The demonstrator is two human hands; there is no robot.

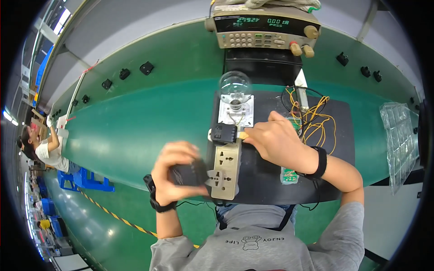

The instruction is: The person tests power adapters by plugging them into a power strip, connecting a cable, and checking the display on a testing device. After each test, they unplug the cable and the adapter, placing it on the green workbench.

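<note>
The right hand (278,137) pinches a connector (242,135) in its fingers at three o'clock on the black adapter (223,133), probably plugging or unplugging it; left hand (162,176) fingers curl round a blurred block (187,173), eight o'clock; next needs straight alignment.

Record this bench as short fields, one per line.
Left hand: around a black boxy object, motion-blurred
Right hand: fingers at a small yellow-and-white connector, right side of a black boxy adapter
Power: long beige plastic power strip, adapter at its far end
Lamp: clear round glass bulb, white square base
Instrument: beige box-shaped power supply, display lit
</note>
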